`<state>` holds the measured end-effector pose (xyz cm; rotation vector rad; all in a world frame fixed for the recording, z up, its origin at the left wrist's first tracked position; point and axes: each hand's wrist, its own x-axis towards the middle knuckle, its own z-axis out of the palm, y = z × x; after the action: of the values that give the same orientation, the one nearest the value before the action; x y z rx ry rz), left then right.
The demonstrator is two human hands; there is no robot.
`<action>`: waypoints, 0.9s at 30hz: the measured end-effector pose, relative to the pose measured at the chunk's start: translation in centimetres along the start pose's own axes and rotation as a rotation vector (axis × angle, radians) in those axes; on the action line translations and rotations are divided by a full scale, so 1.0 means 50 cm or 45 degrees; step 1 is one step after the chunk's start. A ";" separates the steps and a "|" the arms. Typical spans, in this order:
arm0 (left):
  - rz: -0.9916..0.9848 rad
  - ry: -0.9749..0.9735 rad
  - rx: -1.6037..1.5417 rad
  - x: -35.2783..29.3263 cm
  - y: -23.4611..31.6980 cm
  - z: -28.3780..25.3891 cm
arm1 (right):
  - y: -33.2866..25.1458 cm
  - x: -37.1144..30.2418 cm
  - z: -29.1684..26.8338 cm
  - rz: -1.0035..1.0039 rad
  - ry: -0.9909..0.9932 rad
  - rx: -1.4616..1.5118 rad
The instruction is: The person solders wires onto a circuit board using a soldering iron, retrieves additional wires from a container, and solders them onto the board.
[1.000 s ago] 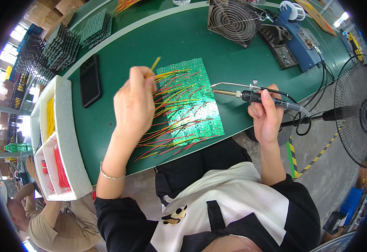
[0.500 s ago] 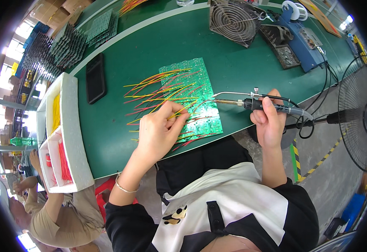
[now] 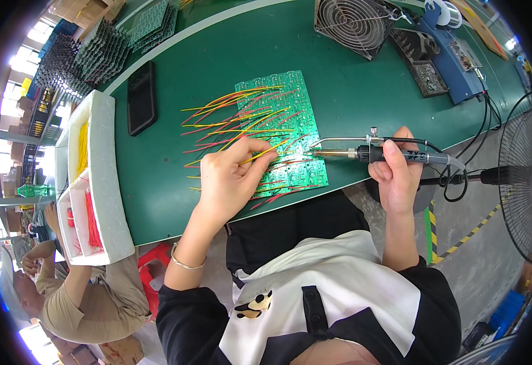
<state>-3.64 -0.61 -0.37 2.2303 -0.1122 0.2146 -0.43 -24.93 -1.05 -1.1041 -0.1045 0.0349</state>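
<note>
My left hand [image 3: 226, 179] is over the left part of a green circuit board panel [image 3: 305, 121], thumb and forefinger pinching a yellow wire [image 3: 265, 154]. My right hand [image 3: 398, 176] is closed around a soldering iron [image 3: 378, 154] with a thin metal feed tube [image 3: 342, 140] clamped above it. The iron points left, its tip at the board just right of my left fingertips. Whether the tip touches a joint is too small to tell. Several red and yellow wires [image 3: 214, 129] lie across the board and stick out past its left edge.
Left stand a white foam box [image 3: 105, 182] of red and yellow wires, a black phone [image 3: 141, 97] and stacked boards [image 3: 101, 52]. At the back right are a fan unit [image 3: 354, 24] and a blue solder station [image 3: 451, 61]. A standing fan [image 3: 528, 176] is right; another person [image 3: 89, 304] sits left.
The whole view has shifted, so the bench items sit higher in it. Against the board, the iron's tip is a little nearer to me. My left hand still pinches the yellow wire.
</note>
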 end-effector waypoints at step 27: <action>0.173 0.061 0.059 0.001 0.007 0.016 | 0.011 -0.003 -0.003 -0.067 -0.008 -0.097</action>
<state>-3.52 -1.45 -0.59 2.2640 -0.2351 0.3478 -0.54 -24.84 -1.61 -1.1769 -0.1417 -0.0130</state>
